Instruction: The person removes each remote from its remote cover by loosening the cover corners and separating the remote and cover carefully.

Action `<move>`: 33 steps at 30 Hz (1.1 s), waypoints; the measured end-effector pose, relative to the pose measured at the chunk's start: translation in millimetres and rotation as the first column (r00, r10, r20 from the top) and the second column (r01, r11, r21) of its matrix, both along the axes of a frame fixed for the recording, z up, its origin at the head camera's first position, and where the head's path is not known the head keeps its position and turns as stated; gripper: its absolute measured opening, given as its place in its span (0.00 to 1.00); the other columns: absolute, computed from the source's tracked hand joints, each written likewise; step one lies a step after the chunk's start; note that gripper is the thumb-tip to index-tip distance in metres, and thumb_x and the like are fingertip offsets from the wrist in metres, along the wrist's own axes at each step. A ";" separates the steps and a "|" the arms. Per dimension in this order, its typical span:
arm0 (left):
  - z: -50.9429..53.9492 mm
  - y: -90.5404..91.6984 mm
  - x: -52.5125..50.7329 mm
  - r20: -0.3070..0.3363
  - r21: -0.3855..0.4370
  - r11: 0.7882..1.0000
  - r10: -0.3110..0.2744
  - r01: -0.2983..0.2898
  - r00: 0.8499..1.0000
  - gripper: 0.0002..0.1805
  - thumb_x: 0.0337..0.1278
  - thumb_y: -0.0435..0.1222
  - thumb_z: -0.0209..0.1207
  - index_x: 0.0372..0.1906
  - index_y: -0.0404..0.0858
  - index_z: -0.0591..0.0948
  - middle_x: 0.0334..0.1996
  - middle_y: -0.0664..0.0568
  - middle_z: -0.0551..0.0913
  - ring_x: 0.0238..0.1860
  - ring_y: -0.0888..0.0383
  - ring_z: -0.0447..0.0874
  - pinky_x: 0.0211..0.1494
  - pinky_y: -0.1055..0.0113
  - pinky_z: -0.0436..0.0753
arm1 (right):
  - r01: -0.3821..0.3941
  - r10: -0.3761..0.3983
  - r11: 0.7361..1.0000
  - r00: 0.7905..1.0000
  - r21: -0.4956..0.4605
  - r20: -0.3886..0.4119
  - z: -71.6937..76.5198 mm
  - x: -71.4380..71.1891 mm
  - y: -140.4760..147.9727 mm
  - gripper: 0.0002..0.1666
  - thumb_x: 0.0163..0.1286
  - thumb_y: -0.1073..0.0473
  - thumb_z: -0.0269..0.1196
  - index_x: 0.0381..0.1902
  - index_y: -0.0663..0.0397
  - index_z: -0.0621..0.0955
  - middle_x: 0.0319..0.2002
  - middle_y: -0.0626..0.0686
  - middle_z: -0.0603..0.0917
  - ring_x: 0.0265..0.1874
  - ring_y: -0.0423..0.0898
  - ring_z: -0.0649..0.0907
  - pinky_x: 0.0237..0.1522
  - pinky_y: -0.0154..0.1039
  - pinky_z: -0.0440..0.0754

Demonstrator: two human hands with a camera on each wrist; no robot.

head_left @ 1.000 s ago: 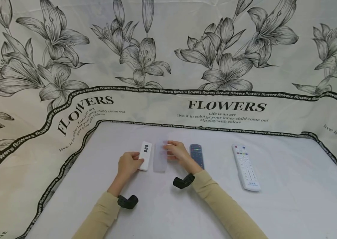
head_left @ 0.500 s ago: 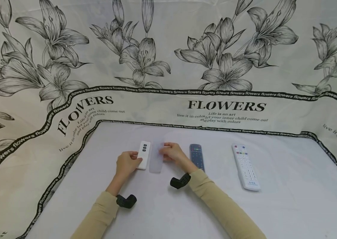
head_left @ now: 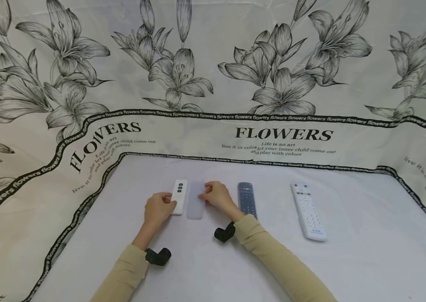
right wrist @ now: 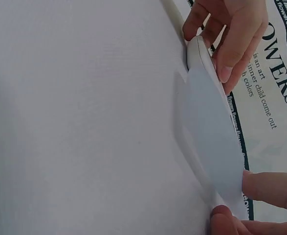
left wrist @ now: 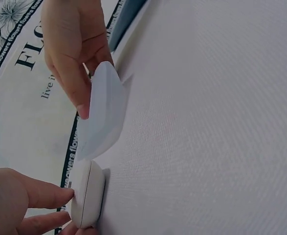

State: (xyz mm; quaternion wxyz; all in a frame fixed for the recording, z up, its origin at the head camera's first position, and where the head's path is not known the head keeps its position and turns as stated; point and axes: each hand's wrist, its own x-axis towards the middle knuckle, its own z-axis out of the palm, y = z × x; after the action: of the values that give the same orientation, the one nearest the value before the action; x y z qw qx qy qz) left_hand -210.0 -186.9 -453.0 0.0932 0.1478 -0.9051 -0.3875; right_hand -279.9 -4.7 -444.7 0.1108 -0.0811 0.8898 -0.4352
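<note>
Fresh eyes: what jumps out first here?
Probably the black lily drawings across the backdrop, behind the table. Then, near centre, the left hand holding a three-button remote and the right hand pinching a translucent film beside it. Farther right lie a dark remote and a larger white remote.

Soft, even light covers the surface point(head_left: 371, 214) in the head view, with a faint lilac cast; the cloth point(head_left: 12, 235) looks warmer at left. Both wrist views are dimmer and greyer, soft shadows lying near of the film point(right wrist: 209, 129). Small lettering on the right remote point(head_left: 309, 212) blurs.
</note>
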 end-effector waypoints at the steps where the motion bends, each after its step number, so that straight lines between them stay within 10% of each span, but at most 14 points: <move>1: 0.5 0.0 0.2 0.002 -0.008 1.000 0.002 -0.002 1.000 0.18 0.52 0.35 0.63 0.49 0.32 0.83 0.36 0.41 0.87 0.35 0.49 0.84 0.31 0.65 0.76 | -0.005 0.006 1.000 1.000 0.020 -0.015 1.7 0.9 1.1 0.31 0.59 0.60 0.69 0.59 0.67 0.75 0.38 0.56 0.82 0.23 0.40 0.81 0.26 0.30 0.80; 15: 38.5 21.4 -0.9 -0.114 0.106 0.987 -0.106 0.118 0.988 0.21 0.60 0.34 0.58 0.58 0.33 0.77 0.49 0.39 0.84 0.50 0.44 0.83 0.53 0.53 0.81 | -0.117 0.097 0.991 0.965 -0.068 -0.242 27.9 9.4 42.5 0.22 0.62 0.64 0.64 0.56 0.60 0.79 0.43 0.59 0.85 0.30 0.48 0.86 0.27 0.35 0.82; 33: 52.2 98.2 -1.0 -0.063 0.456 0.850 -0.264 0.263 0.962 0.25 0.72 0.40 0.45 0.68 0.32 0.66 0.57 0.38 0.79 0.51 0.47 0.83 0.47 0.63 0.84 | -0.091 0.058 0.994 0.913 -0.063 -0.404 45.1 26.5 123.0 0.23 0.66 0.65 0.62 0.59 0.57 0.76 0.56 0.60 0.81 0.55 0.57 0.79 0.60 0.55 0.74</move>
State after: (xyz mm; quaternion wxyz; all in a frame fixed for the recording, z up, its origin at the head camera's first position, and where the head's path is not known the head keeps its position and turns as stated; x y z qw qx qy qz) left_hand -211.0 -88.7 -400.8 0.0005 0.0406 -0.7992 -0.5997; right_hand -253.4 118.3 -399.6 -0.0612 -0.2069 0.8717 -0.4400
